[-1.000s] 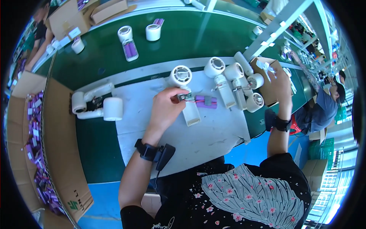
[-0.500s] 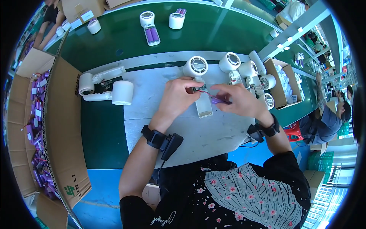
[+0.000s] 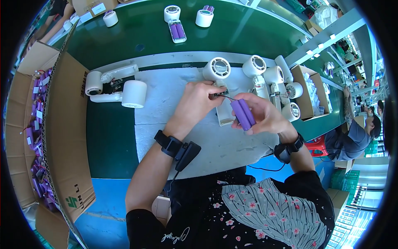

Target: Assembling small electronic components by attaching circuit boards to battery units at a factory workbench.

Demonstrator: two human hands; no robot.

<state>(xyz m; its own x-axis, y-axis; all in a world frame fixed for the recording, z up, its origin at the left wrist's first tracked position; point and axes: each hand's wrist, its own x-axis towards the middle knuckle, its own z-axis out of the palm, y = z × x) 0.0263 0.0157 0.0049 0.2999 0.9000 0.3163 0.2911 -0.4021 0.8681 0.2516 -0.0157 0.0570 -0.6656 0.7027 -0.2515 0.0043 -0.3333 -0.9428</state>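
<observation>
A white handheld fan [image 3: 216, 69] lies on the grey-white mat [image 3: 166, 137], its round head away from me and its handle casing [image 3: 224, 113] opened toward me. My left hand [image 3: 199, 101] is closed at the top of this handle, thumb and fingers pinching by a small circuit board; the exact grip is partly hidden. My right hand [image 3: 267, 116] holds a purple two-cell battery pack [image 3: 243, 114] just right of the casing, tilted, with fingers behind it and thumb at its lower end. Thin wires [image 3: 226, 97] run from the pack to the board near my left fingertips.
Several white fans [image 3: 254, 66] lie to the right, beside a carton [image 3: 304, 89] of white pieces. Two white fan bodies [image 3: 133, 94] lie left. A tall carton [image 3: 68, 124] of purple battery packs stands far left. More fans [image 3: 172, 15] rest on the green surface beyond. A co-worker [image 3: 352, 137] sits right.
My right hand has turned the battery pack and brought it toward me, so both cells now face up. My left hand stays at the fan's handle. The view has shifted slightly.
</observation>
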